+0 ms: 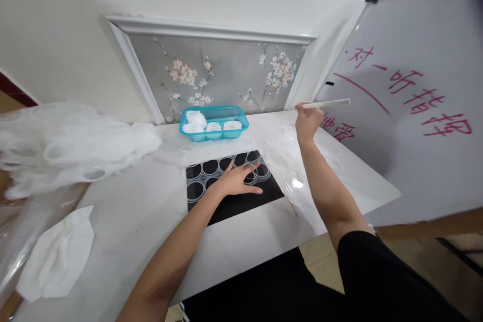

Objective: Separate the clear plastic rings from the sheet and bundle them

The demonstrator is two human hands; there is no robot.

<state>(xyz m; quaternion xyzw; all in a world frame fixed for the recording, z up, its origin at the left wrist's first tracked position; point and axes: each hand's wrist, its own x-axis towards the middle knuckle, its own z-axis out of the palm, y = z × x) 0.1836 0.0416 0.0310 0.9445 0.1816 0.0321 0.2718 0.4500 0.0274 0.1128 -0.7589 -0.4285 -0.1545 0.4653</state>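
Note:
My left hand (237, 181) lies flat with fingers spread on a black mat (234, 196) that carries two rows of clear ring-shaped pieces (211, 167). The fingertips rest on the rings at the mat's right end. My right hand (307, 121) is raised over the table's far right side, closed in a pinch on a thin white stick (326, 104) that points right toward the whiteboard. A blue plastic basket (213, 122) with white round items stands beyond the mat against the wall.
A white marble table (143, 211) holds everything. A heap of clear plastic film (68, 146) lies at the left, with a white cloth (56, 256) near the front left. A whiteboard (415, 105) with red writing leans at the right. A floral panel (219, 75) stands behind.

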